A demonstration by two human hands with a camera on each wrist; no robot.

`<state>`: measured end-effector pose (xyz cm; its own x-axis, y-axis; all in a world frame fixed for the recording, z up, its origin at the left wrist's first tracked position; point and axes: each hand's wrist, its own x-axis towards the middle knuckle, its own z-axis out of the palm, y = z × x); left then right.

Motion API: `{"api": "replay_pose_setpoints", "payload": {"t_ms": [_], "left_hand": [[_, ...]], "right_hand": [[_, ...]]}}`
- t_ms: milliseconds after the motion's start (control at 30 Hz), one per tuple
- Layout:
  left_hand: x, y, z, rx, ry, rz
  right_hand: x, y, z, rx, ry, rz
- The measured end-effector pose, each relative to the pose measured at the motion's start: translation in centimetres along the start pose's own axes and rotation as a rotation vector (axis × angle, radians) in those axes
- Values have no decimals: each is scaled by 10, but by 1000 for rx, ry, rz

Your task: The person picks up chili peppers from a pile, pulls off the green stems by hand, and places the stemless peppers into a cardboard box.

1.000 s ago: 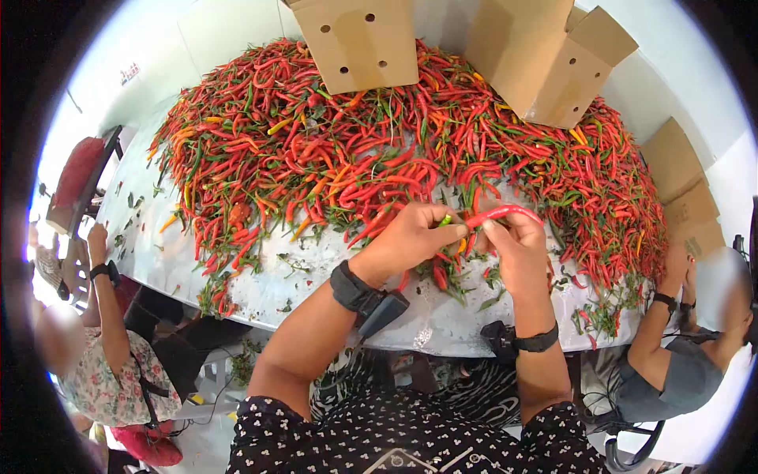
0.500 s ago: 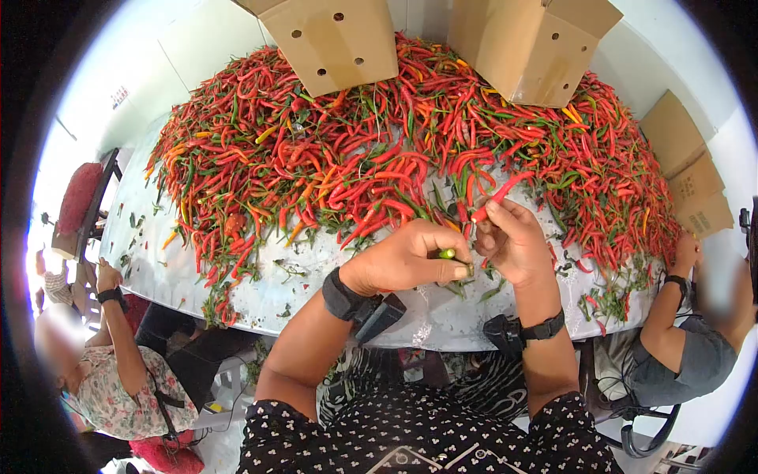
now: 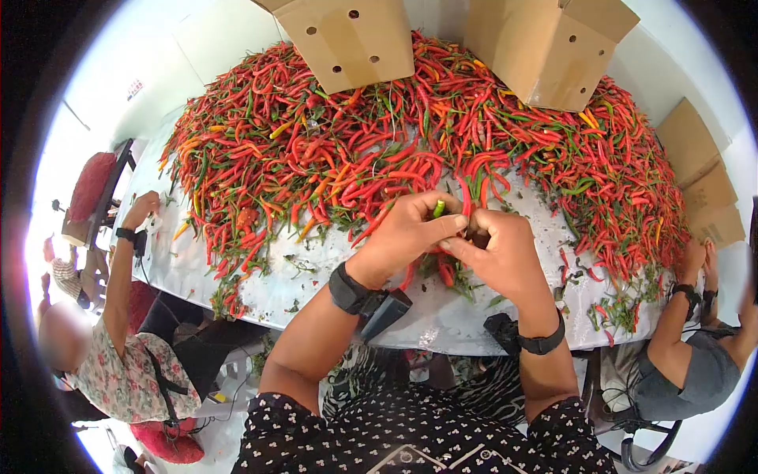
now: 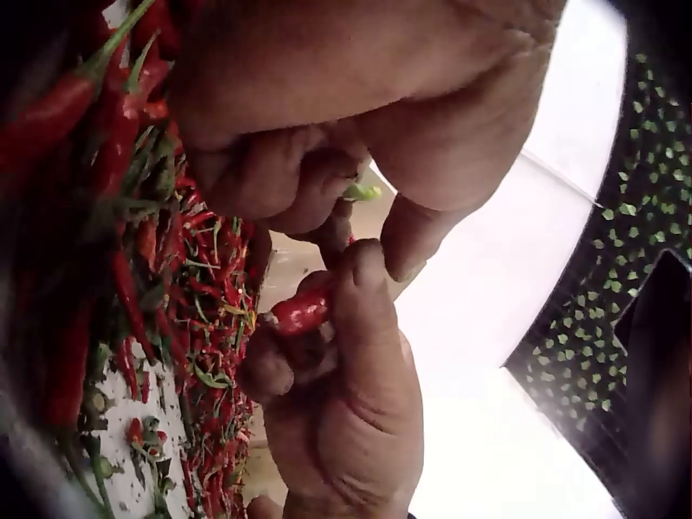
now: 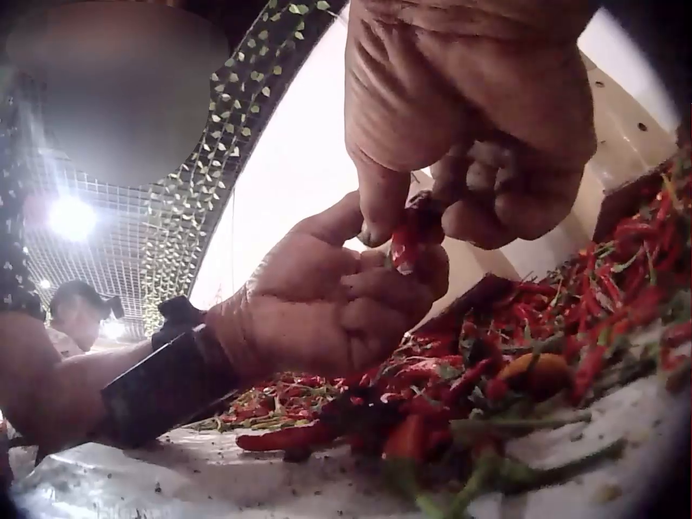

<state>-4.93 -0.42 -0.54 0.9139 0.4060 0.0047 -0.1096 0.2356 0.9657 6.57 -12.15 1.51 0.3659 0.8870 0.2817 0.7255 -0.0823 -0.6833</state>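
Observation:
At the near side of the pile my two hands meet, fingertips close together. The right hand (image 3: pixel 505 245) pinches a red chili (image 4: pixel 303 310) between thumb and fingers; that chili also shows in the right wrist view, where its lower end points down. My left hand (image 3: pixel 407 237) has its fingers curled round a green stem (image 3: pixel 439 208), whose pale end sticks out above the thumb. The left thumb and forefinger come right up to the chili's other end. Fingers hide much of the chili.
A big heap of red chilies (image 3: pixel 316 142) covers the back of the pale table (image 3: pixel 272 272). Two cardboard boxes (image 3: pixel 347 39) stand in the heap. Loose stems and leaves (image 3: pixel 296 265) lie nearer the edge. One person (image 3: pixel 118 363) sits at left, another (image 3: pixel 687 363) at right.
A second ago both hands met at a red chili lying crosswise. Half a second ago they were apart, the chili in the right hand pointing up and right. Now they are together again.

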Motion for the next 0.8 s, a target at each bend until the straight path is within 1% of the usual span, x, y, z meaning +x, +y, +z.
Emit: {"api": "replay_pose_setpoints", "payload": {"t_ms": [33, 100, 133, 167, 200, 233, 267, 300, 333, 367, 400, 433, 467, 533, 567, 600, 667, 700, 767, 800], "left_hand": [[1, -1, -1, 15, -2, -22], [2, -5, -4, 35, -8, -48], [0, -5, -9, 251, -13, 67], [0, -5, -14, 466, -19, 187], [3, -9, -19, 471, -24, 189], [7, -12, -23, -195, -128, 97], [10, -14, -26, -860, -225, -9], [8, -8, -21, -799, -85, -26], [7, 2, -13, -792, -86, -25], [8, 12, -4, -704, 63, -73], [11, 17, 3, -615, 211, -118], [18, 19, 3, -561, 197, -115], [27, 19, 0, -555, 198, -113], [49, 23, -7, -76, 16, -86], [62, 24, -4, 125, 76, -108], [76, 23, -3, 132, 75, -104], [104, 12, -5, 884, 130, 34], [119, 6, -6, 888, 127, 37], [143, -4, -8, 1627, 113, 151], [147, -7, -5, 1628, 110, 158]], "right_hand": [[-1, -1, -1, 6, 1, 2], [-2, -3, -4, -124, -41, -50], [-3, -1, -5, -121, -35, -49], [-3, 2, -7, 132, -18, 24], [-3, 6, -9, 385, -2, 95], [-2, 13, -13, 524, 29, 106], [-1, 19, -21, 526, 34, 103], [0, 27, -31, 615, 106, 189], [0, 34, -39, 704, 176, 276], [0, 41, -44, 709, 180, 271], [-1, 50, -48, 862, 275, 287], [-1, 57, -50, 1014, 370, 303], [0, 64, -52, 1019, 370, 298], [0, 72, -54, 1147, 409, 313], [-1, 71, -55, 1142, 403, 330], [-2, 69, -55, 1145, 405, 323], [-2, 67, -55, 1135, 380, 312], [-2, 67, -55, 1114, 378, 304], [-4, 67, -55, 1086, 388, 286], [-4, 67, -55, 1057, 392, 271]]}}
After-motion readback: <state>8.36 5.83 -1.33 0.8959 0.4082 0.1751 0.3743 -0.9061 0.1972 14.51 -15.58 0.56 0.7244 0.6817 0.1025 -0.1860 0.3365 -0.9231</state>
